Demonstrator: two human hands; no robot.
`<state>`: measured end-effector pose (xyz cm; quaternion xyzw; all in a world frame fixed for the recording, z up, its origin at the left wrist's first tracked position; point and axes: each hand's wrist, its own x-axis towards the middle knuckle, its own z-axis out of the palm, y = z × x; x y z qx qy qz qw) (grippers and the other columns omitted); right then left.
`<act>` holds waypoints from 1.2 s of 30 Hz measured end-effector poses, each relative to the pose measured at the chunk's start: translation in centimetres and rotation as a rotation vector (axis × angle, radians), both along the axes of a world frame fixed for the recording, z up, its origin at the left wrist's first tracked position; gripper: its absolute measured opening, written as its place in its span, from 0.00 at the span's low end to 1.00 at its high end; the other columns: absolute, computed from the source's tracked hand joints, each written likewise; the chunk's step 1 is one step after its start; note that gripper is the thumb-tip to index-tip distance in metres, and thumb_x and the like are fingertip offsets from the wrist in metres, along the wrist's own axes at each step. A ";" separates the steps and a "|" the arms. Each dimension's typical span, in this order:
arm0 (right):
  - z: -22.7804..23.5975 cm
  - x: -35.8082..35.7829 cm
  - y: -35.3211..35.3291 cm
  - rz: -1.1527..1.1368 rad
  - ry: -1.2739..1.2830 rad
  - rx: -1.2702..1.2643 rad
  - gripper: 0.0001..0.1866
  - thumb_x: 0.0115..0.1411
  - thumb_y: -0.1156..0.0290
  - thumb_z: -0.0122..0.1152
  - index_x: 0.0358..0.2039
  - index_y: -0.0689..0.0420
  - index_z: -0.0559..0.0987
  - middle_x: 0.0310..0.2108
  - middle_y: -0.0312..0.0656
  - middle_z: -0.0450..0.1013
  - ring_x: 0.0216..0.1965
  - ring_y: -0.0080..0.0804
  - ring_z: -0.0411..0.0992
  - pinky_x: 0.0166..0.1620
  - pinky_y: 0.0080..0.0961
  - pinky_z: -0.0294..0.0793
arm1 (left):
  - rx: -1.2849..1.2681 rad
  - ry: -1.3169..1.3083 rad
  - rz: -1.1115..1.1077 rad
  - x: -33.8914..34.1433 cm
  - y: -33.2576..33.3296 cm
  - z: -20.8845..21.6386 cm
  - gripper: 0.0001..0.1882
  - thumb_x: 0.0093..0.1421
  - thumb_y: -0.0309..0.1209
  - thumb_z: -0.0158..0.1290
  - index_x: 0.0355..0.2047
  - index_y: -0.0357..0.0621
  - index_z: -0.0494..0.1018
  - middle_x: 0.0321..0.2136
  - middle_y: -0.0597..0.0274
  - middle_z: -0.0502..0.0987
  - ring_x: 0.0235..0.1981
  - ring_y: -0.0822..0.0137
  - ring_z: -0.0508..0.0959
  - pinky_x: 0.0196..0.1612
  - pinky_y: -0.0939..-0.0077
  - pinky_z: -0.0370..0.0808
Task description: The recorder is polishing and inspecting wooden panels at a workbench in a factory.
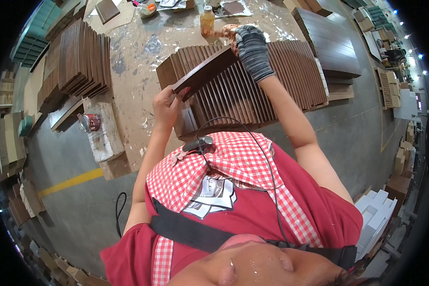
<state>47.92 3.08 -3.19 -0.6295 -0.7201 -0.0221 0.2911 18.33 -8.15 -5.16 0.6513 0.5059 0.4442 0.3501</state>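
Observation:
A dark brown wooden board (205, 71) is raised at a tilt above a long row of similar boards (291, 71) standing on edge. My bare left hand (166, 106) is closed on the board's near left end, thumb on its face. At the far right end is my right hand (253, 50), in a grey-black knit glove. Its fingers close round a crumpled, brown-stained cloth (229, 32), which touches or nearly touches the board's edge. Just beyond the cloth stands a bottle (207, 21) of amber-brown liquid with a pale cap.
Stacked brown boards (83, 57) rise at the left of the paint-spattered table (133, 62). A tin can (90, 122) sits on a white-smeared block (102, 138) at the near left. Wide dark panels (326, 45) lie at the right. A small tub (147, 10) is at the back.

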 end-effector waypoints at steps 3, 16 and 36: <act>1.6 -6.5 -3.7 0.221 0.084 0.201 0.09 0.59 0.71 0.52 0.38 0.51 0.79 0.38 0.43 0.72 0.40 0.40 0.71 0.47 0.37 0.70 | 0.027 -0.034 -0.004 -0.2 -0.5 0.7 0.06 0.56 0.25 0.59 0.34 0.36 0.78 0.28 0.54 0.80 0.26 0.67 0.78 0.31 0.75 0.71; -1.3 6.0 1.0 0.038 0.157 0.225 0.13 0.68 0.66 0.47 0.44 0.61 0.75 0.40 0.50 0.72 0.42 0.45 0.70 0.52 0.38 0.68 | 0.053 -0.062 -0.097 -0.8 -1.3 1.0 0.09 0.57 0.20 0.56 0.39 0.35 0.77 0.28 0.59 0.80 0.31 0.72 0.79 0.35 0.80 0.74; -7.5 -8.4 -3.7 0.116 -0.128 -0.073 0.16 0.63 0.70 0.52 0.52 0.53 0.77 0.54 0.45 0.70 0.58 0.43 0.65 0.65 0.38 0.59 | -0.909 -0.607 0.028 -6.2 3.2 -6.1 0.17 0.66 0.46 0.51 0.42 0.46 0.75 0.34 0.69 0.80 0.34 0.76 0.78 0.33 0.79 0.77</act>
